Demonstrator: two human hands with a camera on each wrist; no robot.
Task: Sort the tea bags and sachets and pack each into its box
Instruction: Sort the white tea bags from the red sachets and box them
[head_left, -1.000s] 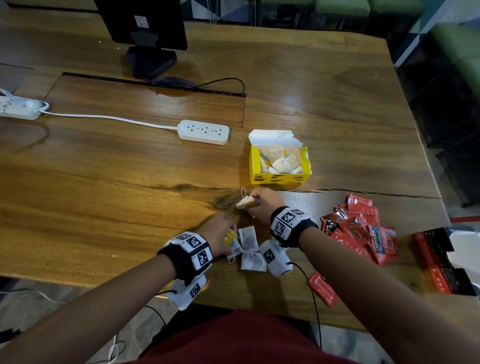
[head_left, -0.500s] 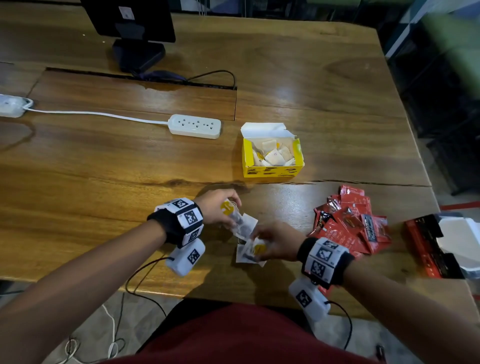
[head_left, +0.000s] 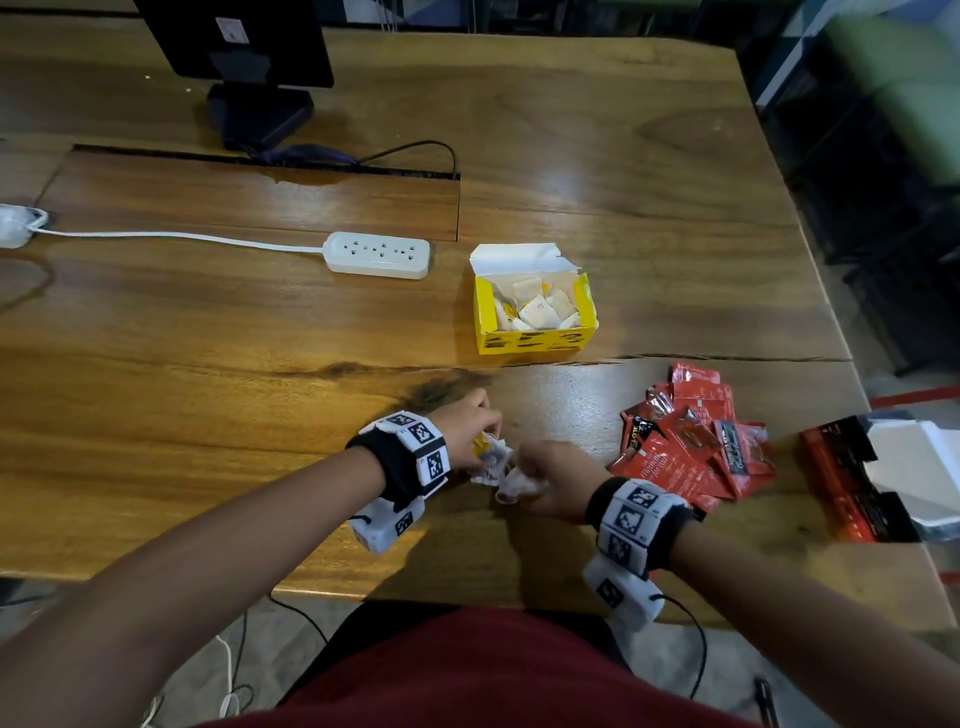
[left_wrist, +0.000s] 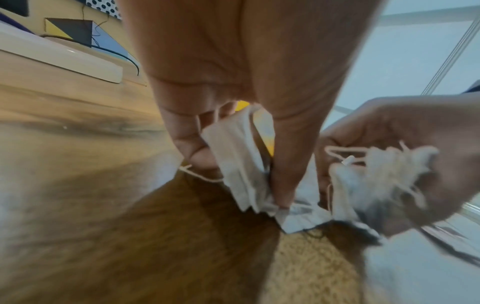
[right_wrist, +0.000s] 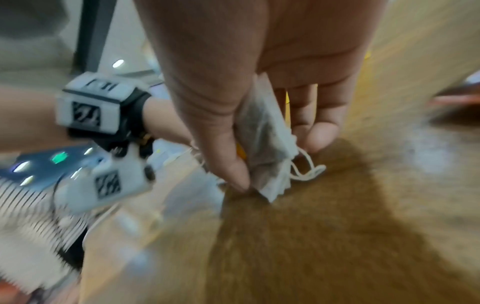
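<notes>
My left hand (head_left: 475, 426) pinches white tea bags (left_wrist: 239, 160) with yellow tags near the table's front edge. My right hand (head_left: 545, 475) grips another bunch of tea bags (right_wrist: 267, 144), strings dangling, just right of the left hand. One more tea bag (left_wrist: 303, 218) lies on the wood between the hands. The open yellow box (head_left: 535, 340) stands farther back, with several tea bags (head_left: 537, 309) inside. A heap of red sachets (head_left: 685, 447) lies to the right. The red and black box (head_left: 852, 483) lies open at the far right edge.
A white power strip (head_left: 378, 253) with its cable lies left of the yellow box. A black monitor stand (head_left: 260, 111) stands at the back. The wooden table (head_left: 208, 364) ends close behind my wrists and just past the red box.
My right hand came back from near the yellow box to the tea bags by the front edge and gathered some. My left hand lifted its tea bags and closed in on the right hand.
</notes>
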